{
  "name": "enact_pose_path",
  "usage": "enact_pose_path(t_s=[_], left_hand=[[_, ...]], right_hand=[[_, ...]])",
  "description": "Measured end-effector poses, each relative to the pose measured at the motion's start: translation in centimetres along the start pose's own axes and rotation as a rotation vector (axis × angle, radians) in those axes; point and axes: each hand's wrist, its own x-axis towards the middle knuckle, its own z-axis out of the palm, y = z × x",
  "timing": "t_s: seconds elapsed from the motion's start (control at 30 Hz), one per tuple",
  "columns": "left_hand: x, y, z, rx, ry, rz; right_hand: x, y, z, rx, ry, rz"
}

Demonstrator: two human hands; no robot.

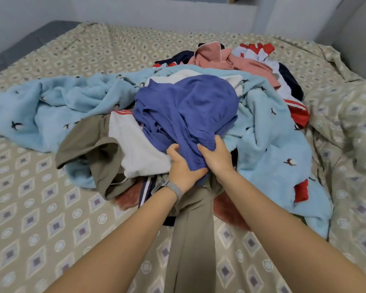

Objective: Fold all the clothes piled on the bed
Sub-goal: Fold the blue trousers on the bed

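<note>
Left hand [181, 166] and right hand [217, 156] are clamping fingers on the crumpled purple-blue knit garment [186, 111]; soft, light, probably stretchy; regripping at hem advised.

A beige bedsheet [51, 218] printed with diamond and circle motifs is seen across most of the frame, rumpled into folds at the right edge. A grey mattress corner [30, 37] is exposed at the upper left. Pale walls [135, 11] are observed along the top of the frame.
</note>
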Motion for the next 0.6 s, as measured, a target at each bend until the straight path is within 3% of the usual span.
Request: enact_pose_path(t_s=[0.1,0.17,0.23,0.3,0.43,0.53,0.6], left_hand=[[-3.8,1.7,0.1,-0.107,0.015,0.065],[-6.2,3.2,0.0,-0.096,-0.082,0.069],[-8.5,5.0,-0.3,0.095,-0.184,0.031],[-10.7,7.2,-0.8,0.309,-0.181,0.035],[-14.6,11.9,-2.1,0.624,-0.151,0.300],[-17.2,15.2,-4.2,0.537,-0.113,0.398],[-18.9,18.6,-5.9,0.406,-0.133,0.407]], right_hand=[[-3.0,-1.6,-1.4,-0.060,0.078,-0.092],[-5.5,-2.6,-2.9,-0.069,0.060,-0.081],[-8.1,-3.5,-4.6,-0.048,-0.019,-0.036],[-10.7,-4.9,-6.5,0.026,-0.063,0.009],[-15.8,-8.3,-11.3,0.317,-0.055,0.047],[-19.2,-11.1,-15.0,0.482,-0.086,0.022],[-20.8,-12.2,-17.0,0.467,-0.112,-0.065]])
